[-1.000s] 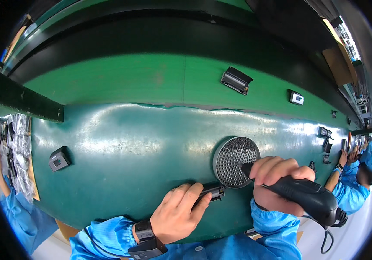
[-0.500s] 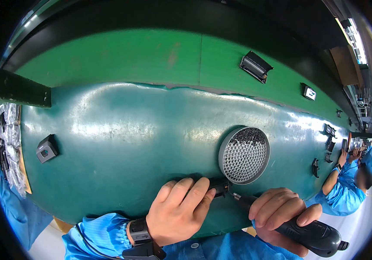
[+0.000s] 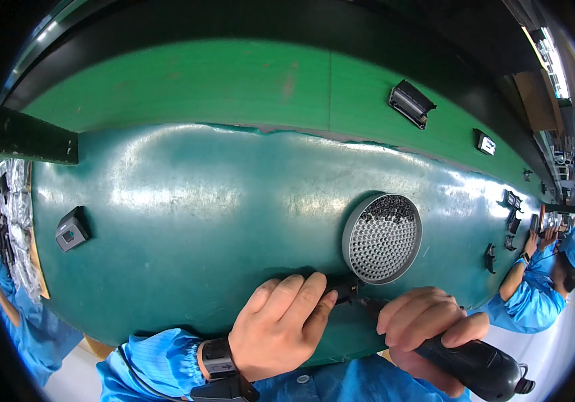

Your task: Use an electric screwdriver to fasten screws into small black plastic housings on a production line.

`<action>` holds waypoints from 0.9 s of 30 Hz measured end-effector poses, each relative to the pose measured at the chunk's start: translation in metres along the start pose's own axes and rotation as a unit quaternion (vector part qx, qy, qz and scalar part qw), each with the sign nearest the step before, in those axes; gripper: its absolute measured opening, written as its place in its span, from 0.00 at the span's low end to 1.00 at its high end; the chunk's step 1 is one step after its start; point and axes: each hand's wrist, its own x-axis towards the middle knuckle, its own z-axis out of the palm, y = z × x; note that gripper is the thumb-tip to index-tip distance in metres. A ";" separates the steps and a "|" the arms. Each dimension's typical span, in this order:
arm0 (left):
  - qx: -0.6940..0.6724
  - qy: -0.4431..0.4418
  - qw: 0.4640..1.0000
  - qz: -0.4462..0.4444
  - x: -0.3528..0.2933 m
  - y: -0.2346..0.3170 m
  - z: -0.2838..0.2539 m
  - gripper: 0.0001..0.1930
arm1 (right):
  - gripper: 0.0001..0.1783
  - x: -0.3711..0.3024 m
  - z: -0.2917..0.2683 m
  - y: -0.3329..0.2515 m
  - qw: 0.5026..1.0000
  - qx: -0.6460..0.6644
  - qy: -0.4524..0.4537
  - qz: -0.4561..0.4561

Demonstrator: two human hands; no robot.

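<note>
My left hand [image 3: 279, 325] is closed on a small black plastic part [image 3: 346, 290] and keeps it against the green mat; most of the part is hidden under the fingers. My right hand [image 3: 428, 328] wraps round a black electric screwdriver [image 3: 485, 367]. Its tip points left at the exposed end of the part, blurred, and whether it touches I cannot tell. Just beyond the part stands a round grey tray [image 3: 348, 244] with a grid of holes. Small dark screws [image 3: 389, 208] are heaped at its far side.
A grey box-shaped piece [image 3: 73, 229] sits at the left of the mat. Black housings [image 3: 411, 104] and a white-faced piece [image 3: 485, 143] lie on the green belt [image 3: 234, 84] behind. Several black parts [image 3: 490, 258] lie at right, near a co-worker in blue [image 3: 525, 301]. Bagged items [image 3: 19, 228] fill the left edge.
The screwdriver and my right hand have shifted left, toward the part. The pieces on the belt have moved right. The round tray sits slightly farther right.
</note>
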 end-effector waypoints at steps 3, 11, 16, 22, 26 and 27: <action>-0.002 0.002 1.000 0.002 0.002 0.002 0.000 0.10 | 0.33 0.003 -0.001 0.002 1.000 0.002 -0.026 -0.005; 0.010 0.009 1.000 0.016 0.001 0.000 -0.002 0.10 | 0.34 0.004 -0.002 0.001 0.999 0.030 -0.029 0.020; 0.010 -0.006 1.000 0.023 0.002 0.003 -0.006 0.16 | 0.39 0.036 -0.017 0.009 0.998 0.037 0.025 -0.035; -0.042 -0.022 0.997 -0.060 -0.001 0.003 -0.011 0.29 | 0.43 0.036 -0.030 0.026 0.998 0.043 0.047 -0.022; -0.018 -0.031 0.999 -0.018 -0.007 -0.003 -0.008 0.30 | 0.43 0.034 -0.029 0.031 0.997 0.053 0.046 -0.018; -0.014 -0.031 0.999 -0.023 -0.006 -0.003 -0.009 0.30 | 0.43 0.034 -0.029 0.032 0.998 0.051 0.039 -0.020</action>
